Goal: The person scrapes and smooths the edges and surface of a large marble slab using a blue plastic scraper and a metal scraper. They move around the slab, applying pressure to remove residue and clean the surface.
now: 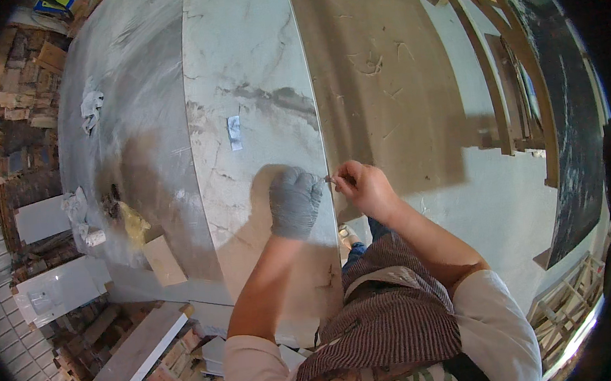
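Note:
A long pale slab with grey-brown veining [239, 53] lies in front of me. My left hand [296, 203], in a grey glove, is closed with its fingers curled, close to the slab's right edge. What it holds, if anything, is hidden. My bare right hand [363, 188] is just past that edge, thumb and fingers pinched at a small thin dark piece [328, 179] between the two hands. That piece is too small to name. A small bluish-white label [234, 133] sits on the slab, farther away than my hands.
Left of the slab is a grey plastic-covered surface [127, 75] with a crumpled white cloth [91, 110], a yellow crumpled piece [135, 225] and a beige rectangle [164, 260]. Broken boards [25, 86] are piled at far left. Wooden frames [479, 44] and a dark panel [574, 136] stand at right.

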A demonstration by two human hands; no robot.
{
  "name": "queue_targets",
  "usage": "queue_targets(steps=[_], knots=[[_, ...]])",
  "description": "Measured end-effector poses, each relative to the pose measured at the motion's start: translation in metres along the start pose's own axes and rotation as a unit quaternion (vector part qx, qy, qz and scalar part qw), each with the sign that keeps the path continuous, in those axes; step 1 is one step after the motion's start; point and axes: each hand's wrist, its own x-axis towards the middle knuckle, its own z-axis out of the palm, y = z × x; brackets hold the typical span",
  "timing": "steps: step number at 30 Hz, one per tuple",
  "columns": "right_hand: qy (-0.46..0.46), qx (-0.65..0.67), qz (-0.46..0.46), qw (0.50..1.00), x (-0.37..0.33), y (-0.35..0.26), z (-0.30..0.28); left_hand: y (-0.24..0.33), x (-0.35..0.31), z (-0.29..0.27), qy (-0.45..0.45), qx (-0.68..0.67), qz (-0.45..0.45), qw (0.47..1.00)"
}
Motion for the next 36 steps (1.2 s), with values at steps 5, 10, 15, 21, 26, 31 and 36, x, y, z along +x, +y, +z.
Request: queue_targets(steps=[5,10,15,21,26,31,36], knots=[[0.013,-0.008,-0.006,1.0,-0.045,0.003,0.017,0.008,-0.042,-0.002,-0.023,-0.002,0.002,1.0],[-0.001,-0.032,0.002,0.999,-0.085,0.007,0.031,0.016,-0.081,-0.002,-0.018,0.032,0.023,0.999],[-0.046,-0.032,-0.003,0.998,-0.102,0.009,0.035,0.001,-0.123,0.001,-0.039,0.083,0.008,0.996],[0.048,0.174,0.083,0.98,-0.098,0.015,0.009,-0.055,-0.132,-0.077,0.173,-0.073,-0.221,0.957],[0.068,0.193,0.126,0.971,-0.135,0.043,-0.008,-0.071,-0.208,-0.049,0.036,0.292,-0.244,0.924],[0.037,0.088,-0.054,0.994,-0.142,0.027,0.017,0.001,-0.208,-0.024,-0.039,0.219,-0.099,0.97],[-0.015,-0.097,-0.167,0.981,-0.1,-0.035,0.054,0.038,-0.229,0.002,-0.035,0.147,0.053,0.987]])
